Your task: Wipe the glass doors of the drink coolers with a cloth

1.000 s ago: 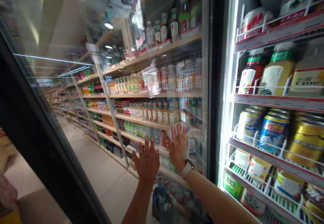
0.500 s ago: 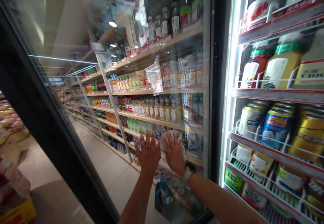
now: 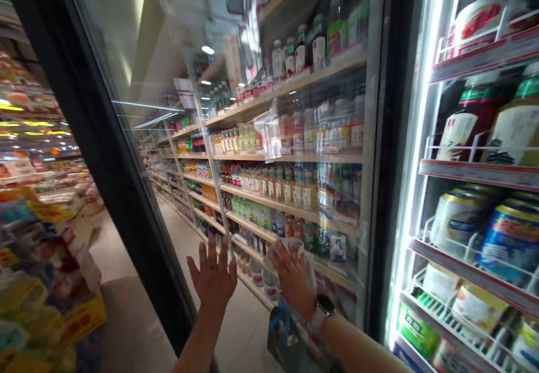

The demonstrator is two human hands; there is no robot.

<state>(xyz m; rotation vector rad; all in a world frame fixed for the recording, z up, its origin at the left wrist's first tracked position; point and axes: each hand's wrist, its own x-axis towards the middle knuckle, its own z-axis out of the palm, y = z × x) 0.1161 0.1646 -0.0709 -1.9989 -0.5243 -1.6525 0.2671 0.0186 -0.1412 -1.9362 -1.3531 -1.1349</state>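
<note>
A pale white cloth (image 3: 310, 271) lies against the glass door (image 3: 138, 41), under the palm and fingers of my right hand (image 3: 295, 286). That hand presses it flat, with its edges showing above and beside the fingers. To the left, my left hand (image 3: 213, 283) is raised at the glass with its fingers spread and nothing in it. Whether its palm touches the pane is hard to tell. A watch (image 3: 325, 305) is on my right wrist. The door's black frame (image 3: 105, 154) slants down on the left.
At right stands a lit cooler with wire shelves (image 3: 480, 176) of bottles and cans (image 3: 509, 238). Shelves of drink bottles (image 3: 286, 187) show in the glass. A dark container with a blue strap (image 3: 278, 339) is low down. Packaged goods (image 3: 42, 266) stand at left.
My left hand has moved left, away from my right hand, and its fingers have spread. My right hand and the cloth are a little lower in view. The view has turned left.
</note>
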